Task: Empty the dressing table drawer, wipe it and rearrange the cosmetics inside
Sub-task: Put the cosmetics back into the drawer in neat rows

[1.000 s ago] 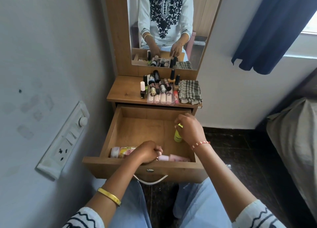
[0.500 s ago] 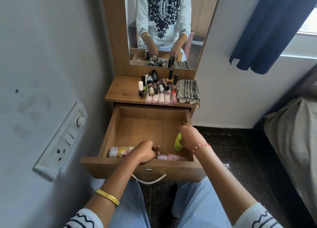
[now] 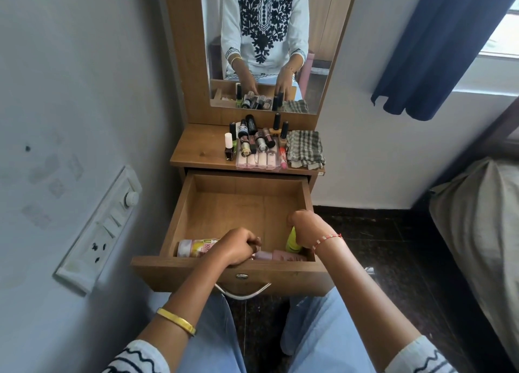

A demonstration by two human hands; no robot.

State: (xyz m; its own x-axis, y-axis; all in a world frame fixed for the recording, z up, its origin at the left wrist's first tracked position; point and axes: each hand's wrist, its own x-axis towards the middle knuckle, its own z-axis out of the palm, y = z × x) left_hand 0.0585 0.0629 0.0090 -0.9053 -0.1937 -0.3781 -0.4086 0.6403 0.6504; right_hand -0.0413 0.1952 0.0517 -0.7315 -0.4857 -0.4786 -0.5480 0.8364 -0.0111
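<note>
Head view: the right hand [image 3: 307,228], gripping a yellow-green bottle [image 3: 292,239], has carried it from mid-drawer [image 3: 179,210] to the near right corner — restocking, I'd judge. The left hand [image 3: 238,246] stays curled by the pink tube [image 3: 280,256]; grip unclear.

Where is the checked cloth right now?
In the head view, the checked cloth lies folded at the right end of the dressing table top, just right of the clear cosmetics tray and below the mirror.
</note>
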